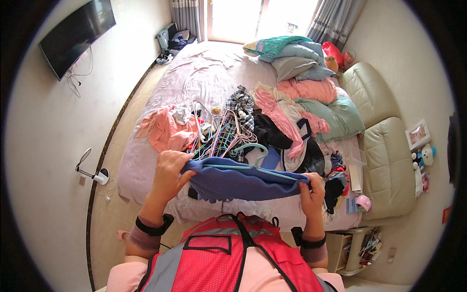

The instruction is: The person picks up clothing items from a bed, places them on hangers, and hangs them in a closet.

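A blue knit garment (244, 183) is stretched between my two hands above the near part of the bed. Inside its opening runs a light-turquoise clothes hanger (233, 166), its hook standing up toward the window side. My left hand (168, 175) grips the garment's left end, thumb in front. On the right end, my right hand (313, 188) pinches the fabric near the hanger's tip. Just beyond the garment lies a tangled pile of clothes hangers (228, 133) in several colours. The garment hides part of the bedding and clothes behind it.
The bed (204, 73) bears a coral garment (169, 127), a checked shirt (240, 100), a black garment (270, 129) and a green pillow (337, 118). Folded quilts (284, 47) are stacked at the far right. A padded headboard (386, 164) borders the right side; a standing mirror (85, 155) is at left.
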A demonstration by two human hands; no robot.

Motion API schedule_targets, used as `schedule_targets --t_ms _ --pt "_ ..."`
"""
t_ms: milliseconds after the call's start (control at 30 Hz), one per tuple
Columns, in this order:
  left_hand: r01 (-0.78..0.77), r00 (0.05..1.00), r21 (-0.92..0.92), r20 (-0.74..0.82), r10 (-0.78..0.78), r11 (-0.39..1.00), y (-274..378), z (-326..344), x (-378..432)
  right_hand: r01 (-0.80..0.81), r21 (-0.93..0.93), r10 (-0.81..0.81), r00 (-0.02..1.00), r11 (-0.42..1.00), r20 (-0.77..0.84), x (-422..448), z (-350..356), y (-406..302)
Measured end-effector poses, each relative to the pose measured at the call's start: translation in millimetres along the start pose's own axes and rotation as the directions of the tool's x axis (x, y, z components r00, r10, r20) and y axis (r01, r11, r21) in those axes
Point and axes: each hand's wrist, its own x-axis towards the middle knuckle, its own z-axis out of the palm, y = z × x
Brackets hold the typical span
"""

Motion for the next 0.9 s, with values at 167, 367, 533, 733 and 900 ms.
schedule_targets --t_ms 167,367,533,733,900 --pt "0.051 0.999 -0.089 -0.003 -0.051 0.995 -3 21 -13 -0.011 0.012 0.011 1.000 1.000 0.012 -1 1 2" --pt "-0.015 1.000 0.009 -0.013 0.015 1.000 20 11 12 0.016 0.014 -0.016 1.000 1.000 -0.014 4 1 -5" --pt "-0.053 0.985 0.056 -0.161 0.062 0.997 30 0 19 0.128 0.028 -0.124 0.987 0.991 -0.099 18 -19 -29" --pt "0.013 0.993 0.006 -0.121 -0.012 1.000 19 18 3 -0.009 0.058 0.007 0.999 0.998 0.036 1 1 10" --pt "0.317 0.922 -0.122 -0.193 -0.336 0.940 -10 38 -39 -0.153 0.158 0.153 0.988 0.975 0.017 0 -4 23"
